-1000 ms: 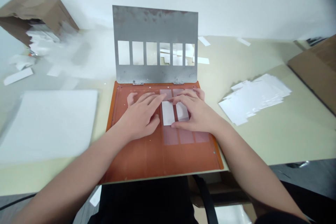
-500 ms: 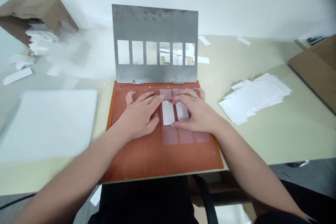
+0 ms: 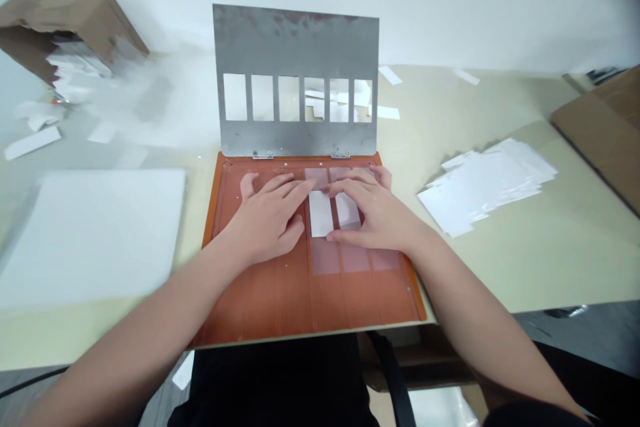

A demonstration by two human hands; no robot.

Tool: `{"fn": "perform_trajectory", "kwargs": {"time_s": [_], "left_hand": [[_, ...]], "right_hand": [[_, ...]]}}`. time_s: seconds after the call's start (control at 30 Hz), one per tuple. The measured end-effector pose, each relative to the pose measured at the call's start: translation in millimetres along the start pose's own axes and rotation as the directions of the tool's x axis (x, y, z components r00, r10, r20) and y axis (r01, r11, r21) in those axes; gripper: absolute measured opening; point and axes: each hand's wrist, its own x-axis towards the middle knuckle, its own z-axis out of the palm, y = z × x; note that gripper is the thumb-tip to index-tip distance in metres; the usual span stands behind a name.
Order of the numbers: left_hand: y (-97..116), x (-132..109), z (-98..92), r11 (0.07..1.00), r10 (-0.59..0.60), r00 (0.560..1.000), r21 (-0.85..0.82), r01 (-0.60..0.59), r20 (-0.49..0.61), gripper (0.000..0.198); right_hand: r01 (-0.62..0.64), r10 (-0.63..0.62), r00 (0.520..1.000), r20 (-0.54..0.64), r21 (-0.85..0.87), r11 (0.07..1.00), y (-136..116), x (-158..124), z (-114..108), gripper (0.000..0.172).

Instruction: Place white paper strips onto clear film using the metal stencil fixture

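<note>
An orange-brown base plate [image 3: 260, 300] lies on the table in front of me, with a grey metal stencil lid [image 3: 295, 40] hinged up at its far edge; the lid has several rectangular windows. My left hand [image 3: 267, 217] lies flat on the plate, fingers stretched toward a small white card [image 3: 320, 213]. My right hand [image 3: 373, 210] lies flat beside it, fingers over a second white card [image 3: 347, 212], thumb at the first card's near edge. Pale translucent strips [image 3: 355, 258] show on the plate just in front of my hands.
A fanned stack of white cards [image 3: 487, 183] lies to the right. A large white sheet [image 3: 95, 233] lies to the left. A torn cardboard box [image 3: 65, 27] with spilled paper sits far left, another brown box [image 3: 605, 123] at the right edge. Loose paper slips lie behind the lid.
</note>
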Motion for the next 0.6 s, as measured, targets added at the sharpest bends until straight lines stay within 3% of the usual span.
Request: {"fn": "perform_trajectory", "kwargs": {"time_s": [0.6], "left_hand": [[0.5,-1.2,0.8,0.999,0.030,0.999,-0.031,-0.031,-0.027,0.047]], "right_hand": [[0.009,-0.009,1.000,-0.007,-0.007,1.000,0.5,-0.2,0.4,0.052]]}}
